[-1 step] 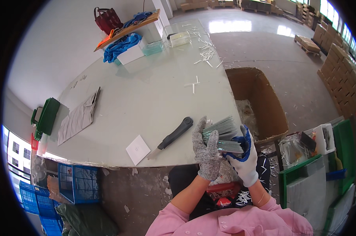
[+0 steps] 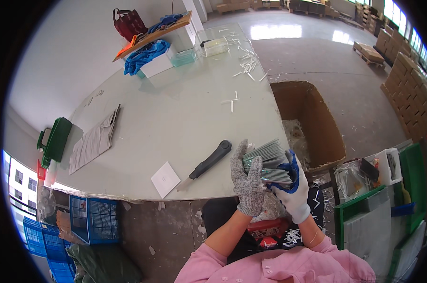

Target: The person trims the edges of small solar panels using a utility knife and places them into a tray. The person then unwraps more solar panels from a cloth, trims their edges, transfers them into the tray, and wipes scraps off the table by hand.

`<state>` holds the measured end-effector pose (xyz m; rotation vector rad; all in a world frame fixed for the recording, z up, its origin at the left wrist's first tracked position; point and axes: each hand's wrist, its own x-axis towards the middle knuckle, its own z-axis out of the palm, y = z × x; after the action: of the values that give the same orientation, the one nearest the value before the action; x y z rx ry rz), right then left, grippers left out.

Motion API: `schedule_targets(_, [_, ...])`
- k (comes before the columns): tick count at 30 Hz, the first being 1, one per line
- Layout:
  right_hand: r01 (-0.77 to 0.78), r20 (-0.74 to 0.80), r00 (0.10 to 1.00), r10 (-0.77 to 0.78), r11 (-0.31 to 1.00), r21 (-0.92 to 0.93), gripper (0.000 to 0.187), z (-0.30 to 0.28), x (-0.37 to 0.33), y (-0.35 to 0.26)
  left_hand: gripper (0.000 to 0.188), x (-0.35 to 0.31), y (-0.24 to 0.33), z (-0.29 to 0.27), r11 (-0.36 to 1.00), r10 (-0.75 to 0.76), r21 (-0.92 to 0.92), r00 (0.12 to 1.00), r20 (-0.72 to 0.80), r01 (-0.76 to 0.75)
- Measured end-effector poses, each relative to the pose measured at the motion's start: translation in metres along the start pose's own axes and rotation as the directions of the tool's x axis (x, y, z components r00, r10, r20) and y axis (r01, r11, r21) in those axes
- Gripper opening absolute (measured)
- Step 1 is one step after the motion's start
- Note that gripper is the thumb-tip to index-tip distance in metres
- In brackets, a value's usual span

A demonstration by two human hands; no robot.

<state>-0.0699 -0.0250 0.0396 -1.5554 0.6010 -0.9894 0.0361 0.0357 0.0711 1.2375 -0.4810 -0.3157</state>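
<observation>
Grey knit covered the left hand (image 2: 249, 184), and from my end of the feed I saw its fingers spread along the left side of a fanned bundle of thin panes (image 2: 268, 153), greenish at their edges. The right hand (image 2: 293, 188), in a white glove with a blue coating, closed on the bundle's right side, so I had both hands holding it between them. I could not tell how far the fingers wrapped underneath.

The panes stood tilted over the near right part of the table (image 2: 175, 108), where the hands hid its edge from me. To the right I had little margin: the cardboard box (image 2: 324, 118) stood against the table's side, its near rim close to the right hand. Leftward I had more, though the dark-handled knife (image 2: 213, 156) lay slantwise near the left fingertips, its blade end just beside a white square card (image 2: 166, 179).

Beyond the knife, the tabletop offered me its broadest run, reaching to a grey cloth (image 2: 96, 141) on the left and scattered white strips (image 2: 247, 65) along the far right edge. Below the hands I noted a red container (image 2: 267, 227) between the person's legs, near the table's front edge.
</observation>
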Motion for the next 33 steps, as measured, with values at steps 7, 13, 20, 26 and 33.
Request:
schedule_targets(7, [0.121, -0.062, 0.99, -0.13, 0.983, -0.137, 0.07, 0.002, -0.006, 0.011, 0.048, 0.0, -0.002, 0.001, 1.0, -0.028, -0.011, 1.0, 0.008, 0.028])
schedule_targets(13, [0.047, -0.006, 0.999, -0.048, 0.997, -0.055, 0.07, 0.0, -0.003, 0.006, 0.048, 0.001, -0.004, -0.001, 1.0, -0.011, 0.015, 1.0, 0.015, 0.01])
schedule_targets(20, [0.052, 0.079, 0.996, -0.033, 0.968, -0.247, 0.083, -0.002, 0.007, -0.01, 0.049, -0.002, -0.004, -0.001, 1.0, -0.018, 0.005, 1.0, 0.019, 0.018])
schedule_targets(26, [0.146, 0.031, 0.989, -0.143, 0.943, -0.299, 0.084, 0.002, 0.002, -0.001, 0.048, 0.0, -0.005, -0.001, 0.998, 0.042, 0.039, 0.999, 0.016, -0.042])
schedule_targets(33, [0.141, -0.025, 0.987, -0.156, 0.938, -0.315, 0.073, 0.006, 0.001, -0.002, 0.048, 0.001, -0.006, -0.001, 1.0, 0.01, -0.002, 1.0, 0.011, -0.01])
